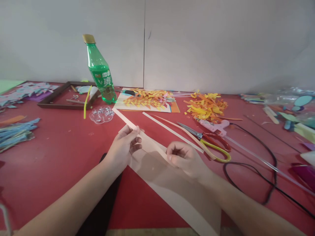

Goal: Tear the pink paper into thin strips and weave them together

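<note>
Red covers the whole tabletop (61, 154), which runs back to a plain pale wall, and near its front edge lies the pale paper sheet (169, 186), a long sheet slanting from the lower right up toward the middle, with a narrow band along its upper edge running on up and left. Both hands are on that band: the left hand (123, 147) has thumb and fingers (134, 132) pressed together, pinching the band where it leaves the sheet, and the right hand (185, 159) is curled in a loose fist with thumb against forefinger, nipping the same edge a little lower. By its look the sheet is light, thin and limp, easy to crease or tear and apt to slide on the smooth top, so it is best held close to the edge line with fingertips set near each other, as here, rather than by a far corner. Just beyond the hands lie loose paper strips (169, 129) and red-and-yellow-handled scissors (211, 144), then a pink glue gun (216, 126) with its black cable (258, 170) looping to the right. Farther back sit a heap of orange and yellow paper scraps (205, 106), a woven paper mat (147, 100), a green plastic bottle (100, 73) and a wooden frame (64, 95)
</note>
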`<state>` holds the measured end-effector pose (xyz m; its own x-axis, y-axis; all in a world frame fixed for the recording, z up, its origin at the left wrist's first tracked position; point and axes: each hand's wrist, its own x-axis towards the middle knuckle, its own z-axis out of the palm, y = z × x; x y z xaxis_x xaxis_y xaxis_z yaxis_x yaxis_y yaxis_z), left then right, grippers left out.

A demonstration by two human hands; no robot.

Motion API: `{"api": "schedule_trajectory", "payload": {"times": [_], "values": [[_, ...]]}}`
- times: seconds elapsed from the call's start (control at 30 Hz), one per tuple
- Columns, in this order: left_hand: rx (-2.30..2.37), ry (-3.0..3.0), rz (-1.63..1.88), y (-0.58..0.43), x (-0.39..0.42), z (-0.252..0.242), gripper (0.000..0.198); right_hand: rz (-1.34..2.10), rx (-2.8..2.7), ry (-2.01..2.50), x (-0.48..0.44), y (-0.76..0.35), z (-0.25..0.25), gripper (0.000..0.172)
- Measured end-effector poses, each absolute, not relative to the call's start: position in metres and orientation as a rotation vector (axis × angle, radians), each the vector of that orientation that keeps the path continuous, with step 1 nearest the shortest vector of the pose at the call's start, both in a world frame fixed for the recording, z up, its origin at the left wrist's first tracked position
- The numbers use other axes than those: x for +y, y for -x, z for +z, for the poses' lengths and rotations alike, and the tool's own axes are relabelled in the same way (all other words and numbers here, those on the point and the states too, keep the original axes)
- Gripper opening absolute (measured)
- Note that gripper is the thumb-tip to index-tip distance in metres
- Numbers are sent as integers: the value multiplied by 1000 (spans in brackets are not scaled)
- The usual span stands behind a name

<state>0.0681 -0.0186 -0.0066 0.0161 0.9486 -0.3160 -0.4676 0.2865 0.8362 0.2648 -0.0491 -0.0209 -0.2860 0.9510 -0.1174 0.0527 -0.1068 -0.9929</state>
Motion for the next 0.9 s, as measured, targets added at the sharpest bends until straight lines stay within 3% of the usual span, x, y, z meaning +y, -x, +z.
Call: {"api": "schedule_trajectory", "payload": {"times": [0.27,0.4,0.63,0.77,0.9], "values": [[947,-309,1657,-57,-10,-7,17,1503,-1326,1153,-49,-266,-23,6],[874,-344,1230,-63,-17,-3,20,1518,-1173,1126,-47,-267,-24,9],[668,-1139,233,-70,-37,-3,26,1657,-1212,1014,-50,-264,-24,36],[636,-1178,167,-70,-38,-5,27,1651,-1257,1093,-52,-263,-26,28],[805,-1117,469,-74,-35,-5,29,1754,-1110,1006,-51,-265,-25,29]]}}
